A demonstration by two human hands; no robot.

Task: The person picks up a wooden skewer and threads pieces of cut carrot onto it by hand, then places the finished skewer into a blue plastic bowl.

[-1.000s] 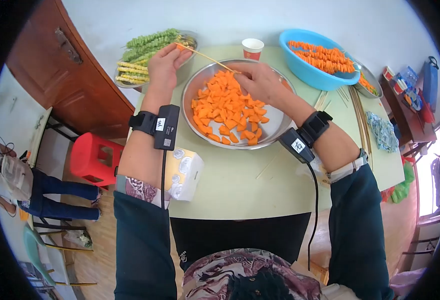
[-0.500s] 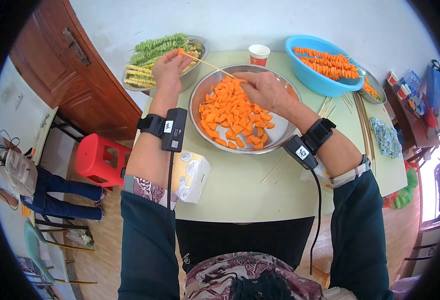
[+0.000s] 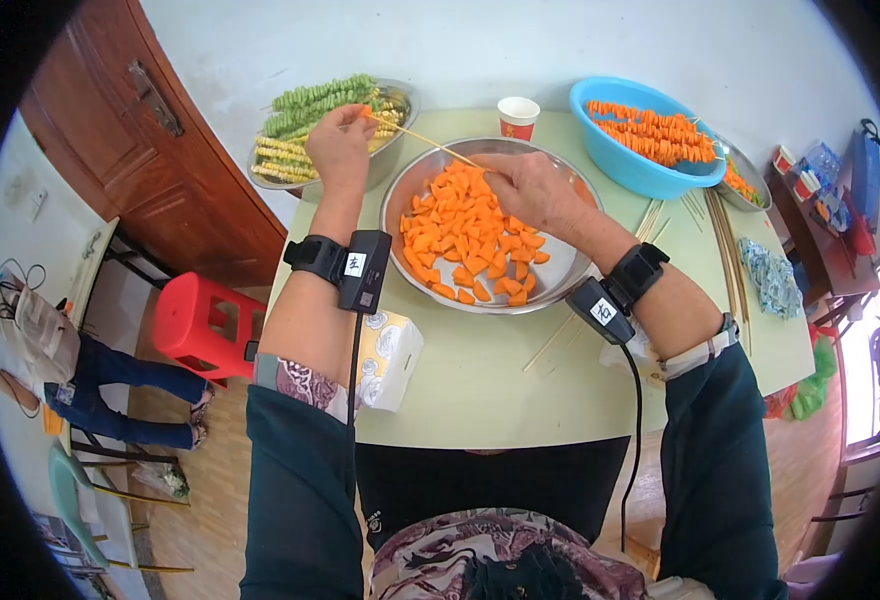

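My left hand (image 3: 341,143) pinches a small orange carrot piece (image 3: 366,111) at the upper end of a thin wooden skewer (image 3: 422,137). The skewer slants down to the right, and its other end is in the closed fingers of my right hand (image 3: 533,187). Below that hand is a wide metal bowl (image 3: 566,276) holding many cut carrot pieces (image 3: 457,229). Whether the right fingers also hold a carrot piece is hidden.
Green and yellow skewers (image 3: 315,108) fill a bowl at the back left. A blue basin (image 3: 600,149) holds threaded carrot skewers. A paper cup (image 3: 518,117), a tissue box (image 3: 388,362), loose sticks (image 3: 728,250) and a cloth (image 3: 771,277) lie around. A person (image 3: 125,375) stands left.
The left hand has shifted slightly down and right, with the carrot piece still at its fingertips. My right hand has moved down a little. The camera view has shifted slightly.
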